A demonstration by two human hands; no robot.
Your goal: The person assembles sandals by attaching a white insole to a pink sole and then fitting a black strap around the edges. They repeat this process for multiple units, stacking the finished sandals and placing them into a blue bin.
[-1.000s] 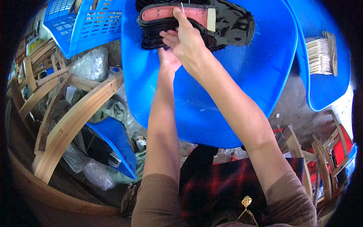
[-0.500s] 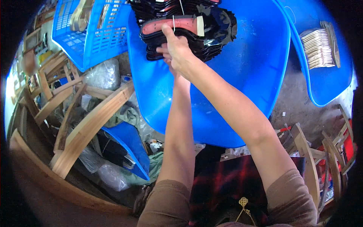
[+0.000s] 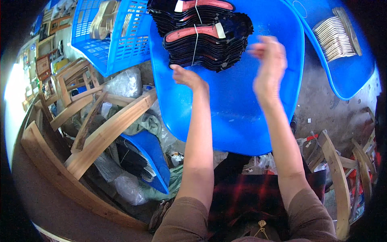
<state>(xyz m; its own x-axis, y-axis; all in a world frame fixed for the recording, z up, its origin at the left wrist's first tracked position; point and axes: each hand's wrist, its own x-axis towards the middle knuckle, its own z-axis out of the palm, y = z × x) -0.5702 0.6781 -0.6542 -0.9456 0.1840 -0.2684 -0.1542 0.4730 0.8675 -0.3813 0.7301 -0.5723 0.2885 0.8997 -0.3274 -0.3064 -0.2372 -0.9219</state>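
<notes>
In the blue tub (image 3: 238,129) lies a bundle (image 3: 205,50) of flat black, curved, handle-shaped pieces, stacked closely. Its top piece has a pinkish-red face with a pale patch, and a thin white band runs round the stack. A similar banded bundle (image 3: 213,6) lies just beyond it, cut off by the upper edge. My left hand (image 3: 191,78) is by the near left corner of the nearer bundle, thumb out and fingers loosely bent, gripping nothing visible. To the right of that bundle, my right hand (image 3: 272,66) is raised apart from it; motion blurs its bent fingers.
A blue slatted crate (image 3: 133,48) with wooden pieces stands at the far left. Another blue tub (image 3: 342,86) on the right holds a row of pale wooden combs (image 3: 334,38). Curved wooden frame parts (image 3: 111,131) and clear plastic bags (image 3: 127,82) crowd the left side.
Both hands have come off the bundle's near left part. My right hand has swung right, away from it; my left has dropped slightly nearer. The whole nearer bundle now shows.
</notes>
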